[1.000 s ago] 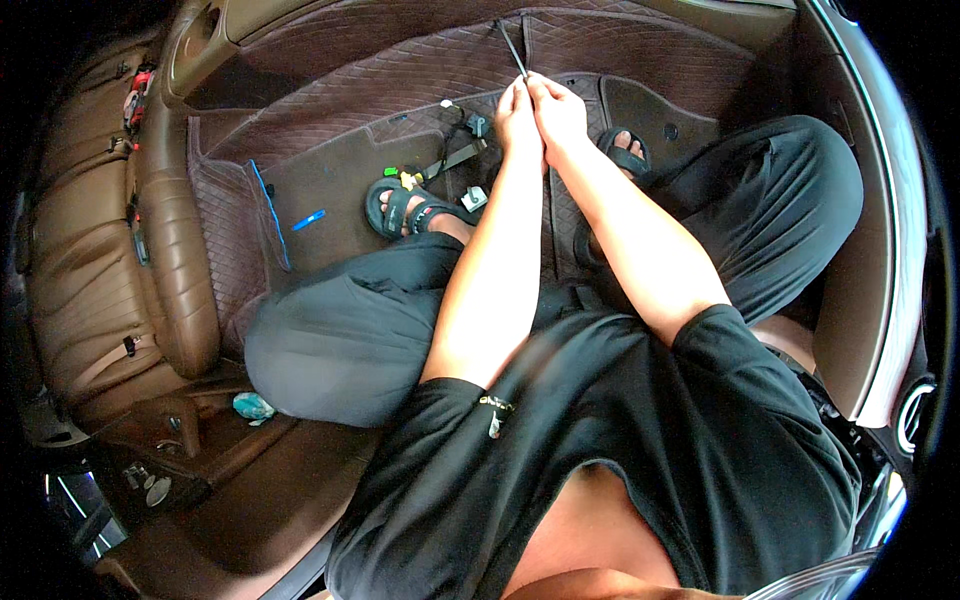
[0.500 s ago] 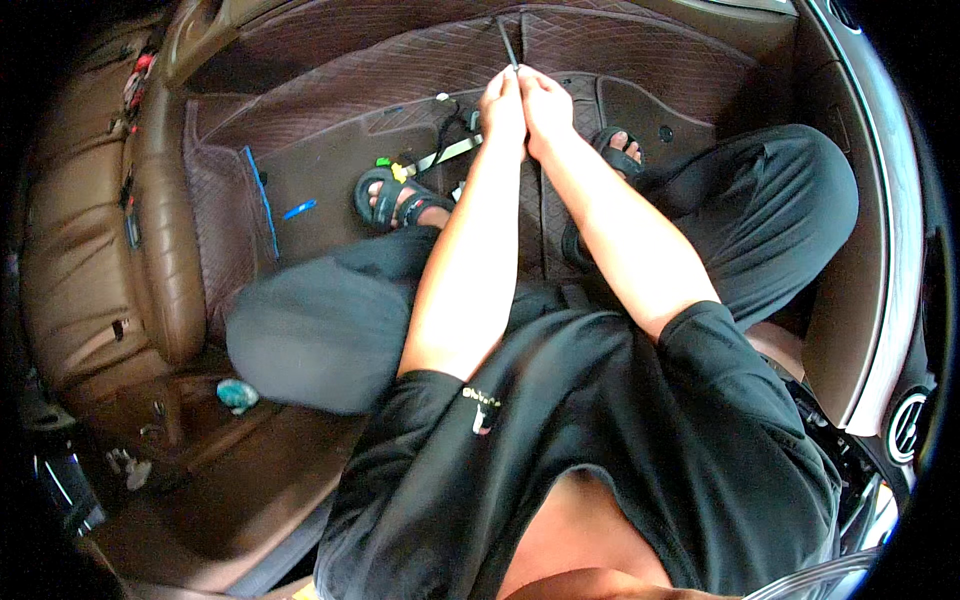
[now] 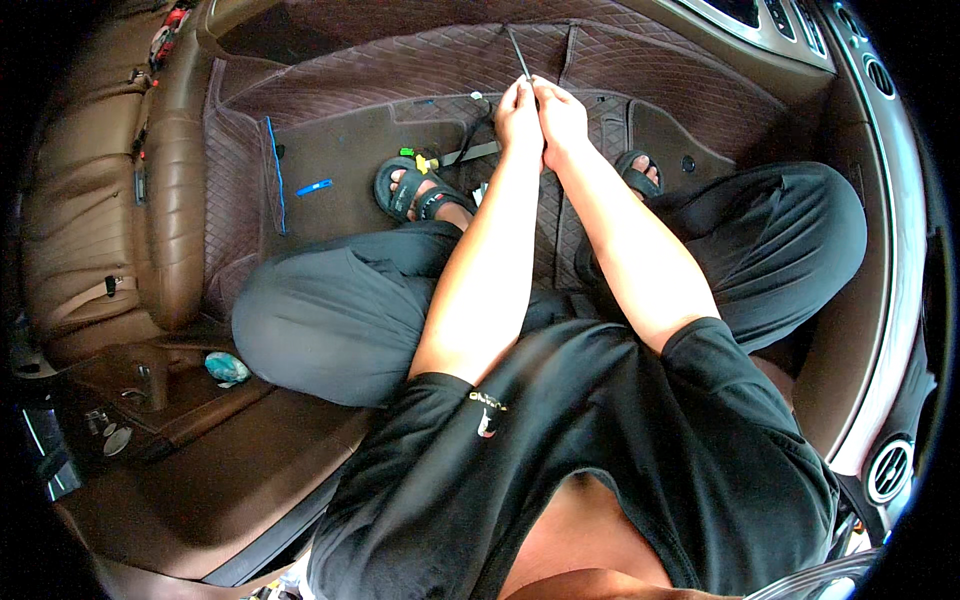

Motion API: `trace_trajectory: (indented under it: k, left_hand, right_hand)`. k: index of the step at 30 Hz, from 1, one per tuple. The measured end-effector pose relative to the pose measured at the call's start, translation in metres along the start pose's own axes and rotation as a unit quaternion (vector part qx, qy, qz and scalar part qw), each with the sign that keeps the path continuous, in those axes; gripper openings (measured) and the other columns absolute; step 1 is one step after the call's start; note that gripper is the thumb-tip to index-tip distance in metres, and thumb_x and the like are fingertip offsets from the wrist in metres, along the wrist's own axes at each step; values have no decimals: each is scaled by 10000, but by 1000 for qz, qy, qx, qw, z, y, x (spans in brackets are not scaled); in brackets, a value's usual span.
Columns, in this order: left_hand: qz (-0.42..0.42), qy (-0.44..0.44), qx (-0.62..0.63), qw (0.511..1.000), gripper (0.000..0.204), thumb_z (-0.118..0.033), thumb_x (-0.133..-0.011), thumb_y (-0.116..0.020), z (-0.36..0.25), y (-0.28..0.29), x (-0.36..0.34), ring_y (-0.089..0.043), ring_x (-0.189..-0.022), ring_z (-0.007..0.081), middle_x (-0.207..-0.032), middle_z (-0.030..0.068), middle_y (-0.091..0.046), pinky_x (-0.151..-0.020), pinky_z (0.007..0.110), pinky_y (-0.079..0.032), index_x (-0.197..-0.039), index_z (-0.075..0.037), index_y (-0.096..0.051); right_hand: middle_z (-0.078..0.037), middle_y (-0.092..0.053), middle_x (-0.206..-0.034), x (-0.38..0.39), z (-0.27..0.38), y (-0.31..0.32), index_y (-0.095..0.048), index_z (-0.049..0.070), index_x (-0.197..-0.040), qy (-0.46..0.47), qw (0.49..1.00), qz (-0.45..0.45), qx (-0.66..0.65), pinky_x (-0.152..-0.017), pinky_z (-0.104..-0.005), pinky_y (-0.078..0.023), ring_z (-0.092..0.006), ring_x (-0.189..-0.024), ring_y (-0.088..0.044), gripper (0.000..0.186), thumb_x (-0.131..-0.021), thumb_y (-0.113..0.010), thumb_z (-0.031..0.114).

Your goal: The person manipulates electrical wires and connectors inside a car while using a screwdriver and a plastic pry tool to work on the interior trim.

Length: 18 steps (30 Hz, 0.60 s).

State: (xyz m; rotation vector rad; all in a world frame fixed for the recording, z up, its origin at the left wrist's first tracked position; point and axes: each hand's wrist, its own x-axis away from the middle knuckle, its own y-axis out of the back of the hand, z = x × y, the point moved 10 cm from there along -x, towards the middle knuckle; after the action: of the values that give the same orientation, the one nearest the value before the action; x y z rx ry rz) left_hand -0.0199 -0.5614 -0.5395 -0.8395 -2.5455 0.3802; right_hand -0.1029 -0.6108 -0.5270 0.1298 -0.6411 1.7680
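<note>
Both hands pinched on a thin dark rod over the car floor mat

The thin rod sticks up at 12 o'clock from the left hand and right hand, both clenched on its lower end, touching; seemingly mid-fitting, next needing steady grip. A screwdriver lies at 9 o'clock on the quilted mat

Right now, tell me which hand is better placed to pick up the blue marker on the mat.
Left. The blue marker lies left of the left hand; the right hand would have to cross over it.
</note>
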Motion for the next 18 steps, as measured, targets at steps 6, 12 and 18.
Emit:
trace_trajectory:
  k: [6, 12, 18]
  left_hand:
    - [-2, -11, -16, 1000, 350, -250, -1028, -547, 1, 1, -2, -619, -1073, 168, -1214, 93, -661, -932, 293, -488, -1271, -8, -618]
    - [-3, -15, 15, 1000, 359, -247, -1026, -554, 5, 4, -6, -611, -1090, 158, -1221, 82, -658, -944, 280, -482, -1288, -8, -613]
    - [18, -13, -8, 1000, 362, -240, -1027, -555, 8, 14, -18, -598, -1115, 148, -1258, 78, -641, -966, 272, -471, -1307, -16, -605]
  right_hand:
    - [-122, -701, -1124, 0, -1, 1, -675, -2, -1189, 8, 1000, 3, 4, -871, -305, -533, -186, -971, -664, 273, -979, -586, 149]
    - [-108, -710, -1090, 1, 3, -2, -679, -14, -1183, 35, 999, -10, 22, -840, -275, -531, -153, -930, -660, 274, -970, -611, 144]
    - [-115, -719, -1057, 8, 5, -7, -688, -26, -1165, 48, 997, -39, 38, -813, -261, -524, -135, -902, -654, 275, -969, -619, 154]
